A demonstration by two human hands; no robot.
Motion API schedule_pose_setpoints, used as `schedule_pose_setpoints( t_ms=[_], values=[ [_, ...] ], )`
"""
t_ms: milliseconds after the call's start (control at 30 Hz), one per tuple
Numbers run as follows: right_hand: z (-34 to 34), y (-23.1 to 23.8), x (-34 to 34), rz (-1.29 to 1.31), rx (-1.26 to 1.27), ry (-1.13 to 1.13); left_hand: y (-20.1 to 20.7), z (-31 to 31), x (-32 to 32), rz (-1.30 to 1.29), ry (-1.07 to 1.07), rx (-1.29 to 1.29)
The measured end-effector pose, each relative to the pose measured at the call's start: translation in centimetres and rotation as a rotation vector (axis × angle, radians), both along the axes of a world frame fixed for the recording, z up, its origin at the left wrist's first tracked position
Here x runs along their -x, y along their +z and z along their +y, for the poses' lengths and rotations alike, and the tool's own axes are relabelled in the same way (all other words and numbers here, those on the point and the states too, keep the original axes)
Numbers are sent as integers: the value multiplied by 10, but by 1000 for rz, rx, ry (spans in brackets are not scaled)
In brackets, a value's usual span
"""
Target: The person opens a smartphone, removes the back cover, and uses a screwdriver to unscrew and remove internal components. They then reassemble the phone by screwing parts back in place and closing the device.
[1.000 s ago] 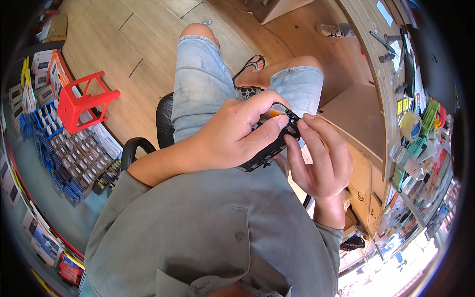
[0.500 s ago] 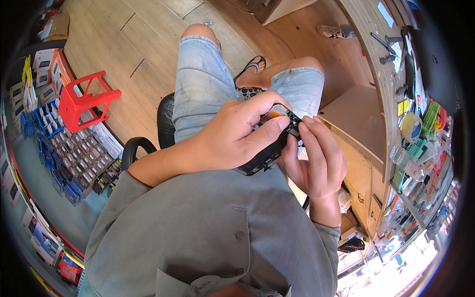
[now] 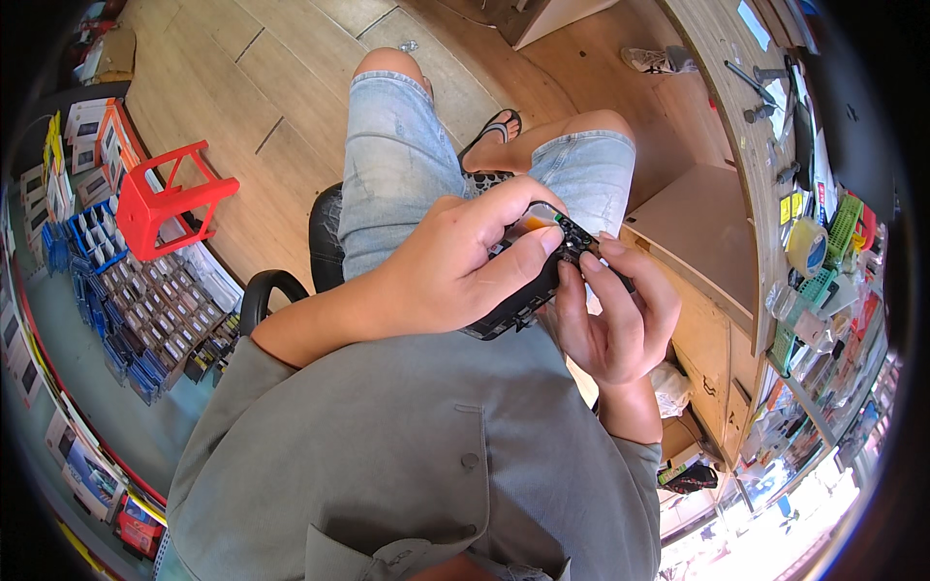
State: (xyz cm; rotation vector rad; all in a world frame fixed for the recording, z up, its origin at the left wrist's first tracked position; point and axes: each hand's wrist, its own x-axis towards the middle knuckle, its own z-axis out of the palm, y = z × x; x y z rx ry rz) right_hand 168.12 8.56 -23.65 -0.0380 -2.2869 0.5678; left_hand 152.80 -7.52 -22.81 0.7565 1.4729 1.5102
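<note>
My left hand (image 3: 455,257) grips an opened phone (image 3: 518,308) over my lap, its thumb pressed on the inner side and its fingers behind. The phone's black body lies slanted, with a dark circuit board and connectors exposed at its upper right end. Beside the left thumb, an orange-brown patch shows on the phone. My right hand (image 3: 625,324) is closed at that same end, thumb and forefinger pinching by the board's edge and the other fingers curled along the phone's side. Any small part between those fingertips is too hidden to make out.
A red plastic stool (image 3: 174,198) stands on the floor to the left. Next to it, a display counter (image 3: 170,455) holds blue trays and many small boxed items. On the right, a wooden workbench (image 3: 722,107) carries a tape roll (image 3: 806,247), green baskets and screwdrivers.
My right fingers have shifted slightly along the phone's upper right end and spread a little, showing more of the board. My left hand keeps its hold almost unmoved.
</note>
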Motion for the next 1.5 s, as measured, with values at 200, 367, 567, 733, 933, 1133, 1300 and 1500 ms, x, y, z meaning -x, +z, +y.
schedule_pose_setpoints(
  t_ms=[200,367,567,733,933,1133,1300,1500],
  values=[
    [1,0,0,-13,35,26,-1,-1,-1,-37,6,8],
    [1,3,0,-29,125,37,0,-1,-1,-21,19,-5],
    [4,17,1,-121,78,48,1,-2,0,21,36,22],
    [4,28,1,-191,55,59,-9,1,-4,72,97,-56],
    [6,25,8,-157,225,39,-7,2,-5,18,98,-72],
    [3,31,6,-265,441,-22,-2,1,-5,-20,79,-35],
    [3,35,9,-271,509,-40,2,0,-2,-67,-4,-11],
    [0,34,10,-249,531,-46,4,0,-1,-56,-13,4]
  ],
)
